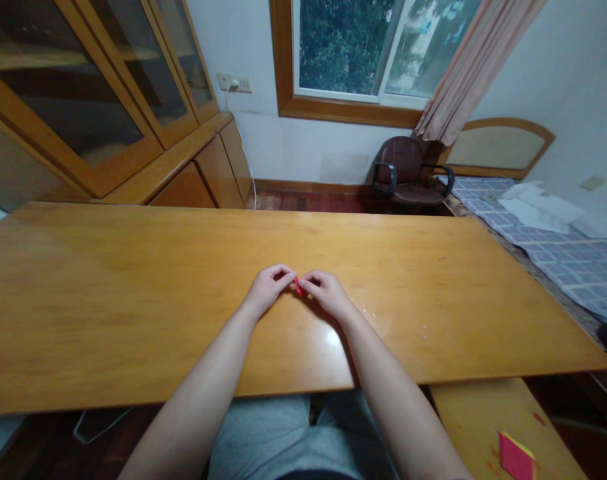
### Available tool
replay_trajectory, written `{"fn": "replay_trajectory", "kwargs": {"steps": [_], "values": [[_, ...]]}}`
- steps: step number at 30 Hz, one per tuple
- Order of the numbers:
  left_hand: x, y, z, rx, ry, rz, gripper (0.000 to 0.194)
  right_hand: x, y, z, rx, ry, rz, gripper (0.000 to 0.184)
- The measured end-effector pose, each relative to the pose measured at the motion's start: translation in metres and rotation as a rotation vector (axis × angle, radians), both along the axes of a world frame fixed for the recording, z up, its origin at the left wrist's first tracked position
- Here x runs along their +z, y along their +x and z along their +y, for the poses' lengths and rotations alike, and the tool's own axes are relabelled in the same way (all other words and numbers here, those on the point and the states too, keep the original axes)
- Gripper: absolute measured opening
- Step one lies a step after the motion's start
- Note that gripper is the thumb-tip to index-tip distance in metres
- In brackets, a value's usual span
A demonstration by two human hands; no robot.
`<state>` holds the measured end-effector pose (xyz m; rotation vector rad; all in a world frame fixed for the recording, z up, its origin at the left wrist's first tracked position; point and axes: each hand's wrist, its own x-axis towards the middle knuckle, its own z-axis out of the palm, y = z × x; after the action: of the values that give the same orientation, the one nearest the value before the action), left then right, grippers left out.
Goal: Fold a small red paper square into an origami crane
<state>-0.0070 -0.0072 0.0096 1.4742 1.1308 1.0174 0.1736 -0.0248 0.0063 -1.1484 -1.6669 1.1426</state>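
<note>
Just above the middle of the wooden table (148,300), a small red folded piece (299,287), perhaps paper, is held between my two hands. My left hand (273,283) pinches its left side with thumb and fingertips. From the other side, my right hand (326,288) grips it the same way, its fingertips close to those of the left. Much of the piece is covered by the fingers, so its exact shape is hard to tell.
Tiny white scraps (370,313) lie right of my right forearm. A red and yellow piece (516,456) rests on a lower wooden surface (470,413) at bottom right. Beyond the table are a brown armchair (408,170), a bed (548,233) and a glass-door cabinet (183,133).
</note>
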Motion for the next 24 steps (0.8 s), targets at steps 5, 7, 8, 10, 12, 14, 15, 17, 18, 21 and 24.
{"fn": "replay_trajectory", "kwargs": {"steps": [5, 7, 8, 10, 12, 14, 15, 17, 18, 21, 24], "values": [[-0.002, 0.0, 0.001, 0.012, -0.036, -0.01, 0.025, 0.002, -0.001, 0.001, -0.013, 0.022, -0.012, 0.025], [-0.002, -0.001, 0.001, 0.037, -0.037, -0.03, 0.026, 0.002, -0.001, 0.001, -0.017, 0.009, -0.018, 0.026], [-0.002, -0.001, 0.002, 0.055, -0.038, -0.046, 0.027, 0.002, -0.001, 0.002, -0.017, 0.0, -0.023, 0.026], [0.0, -0.002, 0.002, 0.09, -0.038, -0.076, 0.029, 0.0, -0.001, 0.002, -0.016, -0.011, -0.038, 0.027], [0.0, -0.002, 0.002, 0.106, -0.036, -0.094, 0.029, -0.002, -0.001, 0.003, -0.016, -0.006, -0.055, 0.027], [0.0, -0.003, 0.002, 0.11, -0.029, -0.105, 0.029, -0.003, -0.001, 0.003, -0.02, -0.002, -0.062, 0.026], [0.0, -0.003, 0.002, 0.117, -0.026, -0.11, 0.028, -0.004, 0.0, 0.003, -0.026, -0.004, -0.057, 0.026], [0.0, -0.003, 0.002, 0.138, -0.023, -0.124, 0.028, -0.004, 0.0, 0.003, -0.03, -0.019, -0.032, 0.025], [-0.001, -0.003, 0.002, 0.147, -0.024, -0.133, 0.029, -0.005, 0.0, 0.003, -0.031, -0.029, -0.016, 0.026], [-0.001, -0.002, 0.002, 0.16, -0.036, -0.156, 0.03, -0.006, 0.001, 0.004, -0.037, -0.055, 0.036, 0.026], [-0.001, -0.002, 0.002, 0.16, -0.042, -0.161, 0.031, -0.008, 0.002, 0.005, -0.068, -0.061, 0.092, 0.025]]}}
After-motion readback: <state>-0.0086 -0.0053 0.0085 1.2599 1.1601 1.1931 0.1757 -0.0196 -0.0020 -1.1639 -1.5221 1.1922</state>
